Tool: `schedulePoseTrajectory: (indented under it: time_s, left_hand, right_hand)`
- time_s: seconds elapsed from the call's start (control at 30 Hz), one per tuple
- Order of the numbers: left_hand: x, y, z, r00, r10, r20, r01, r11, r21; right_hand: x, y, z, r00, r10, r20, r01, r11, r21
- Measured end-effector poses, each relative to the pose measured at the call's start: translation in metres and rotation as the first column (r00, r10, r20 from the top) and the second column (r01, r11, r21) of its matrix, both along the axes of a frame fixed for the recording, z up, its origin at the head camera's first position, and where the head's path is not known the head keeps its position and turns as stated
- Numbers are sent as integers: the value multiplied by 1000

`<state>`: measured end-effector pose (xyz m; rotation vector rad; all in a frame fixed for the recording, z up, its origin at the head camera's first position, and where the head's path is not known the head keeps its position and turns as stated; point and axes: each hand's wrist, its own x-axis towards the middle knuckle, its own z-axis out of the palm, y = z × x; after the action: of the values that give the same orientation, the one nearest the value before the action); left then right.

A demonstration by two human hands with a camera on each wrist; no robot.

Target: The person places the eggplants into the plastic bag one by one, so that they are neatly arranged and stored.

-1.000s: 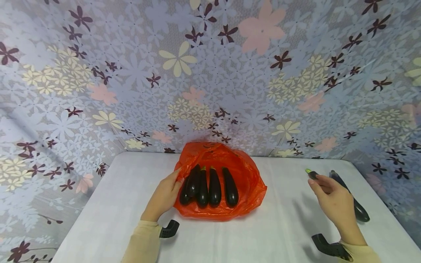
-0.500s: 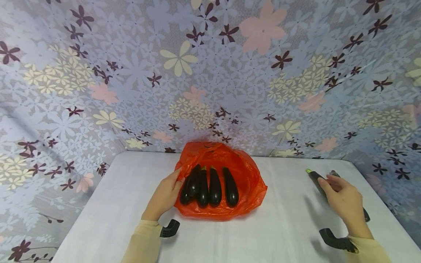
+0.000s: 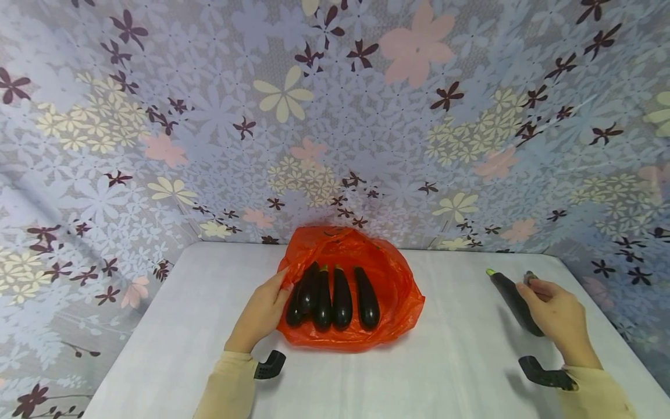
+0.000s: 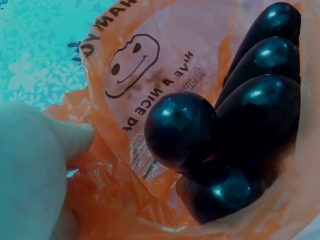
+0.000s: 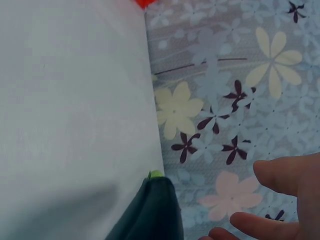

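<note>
A red plastic bag (image 3: 403, 291) lies with its mouth spread, and several dark eggplants (image 3: 342, 299) sit inside. My left hand (image 3: 262, 311) pinches the bag's left rim; in the left wrist view the thumb (image 4: 75, 140) presses on the plastic beside the round eggplant ends (image 4: 181, 131). On the right lies a loose eggplant (image 3: 515, 302) with a green stem tip. Just right of it is my right hand (image 3: 560, 317), fingers bent and apart from the thumb, over another eggplant (image 3: 530, 275), mostly hidden. In the right wrist view nothing shows between thumb and fingers.
A white-covered table (image 3: 450, 361) carries everything. Floral fabric (image 3: 366, 145) rises behind the table's far edge and along both sides. Black wrist-worn devices (image 3: 270, 365) sit at both cuffs.
My right hand has let go of the green-tipped eggplant, which now lies on the table, and has moved right toward the other one. The left hand and bag stay put.
</note>
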<state>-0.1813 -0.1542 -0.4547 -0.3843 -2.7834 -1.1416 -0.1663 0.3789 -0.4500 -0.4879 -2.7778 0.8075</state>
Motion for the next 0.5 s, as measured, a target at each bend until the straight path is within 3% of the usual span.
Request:
schedulePoseTrajectory:
  time_s: [0.3, 0.5]
  left_hand:
    - [1, 0, 2, 1000, 6, 10, -6, 1000, 7]
    - [2, 0, 4, 1000, 17, 25, -18, 1000, 12]
  right_hand:
    - [-3, 11, 1, 994, 71, 81, -77, 994, 74]
    - [-5, 18, -1, 994, 92, 67, -99, 988, 119]
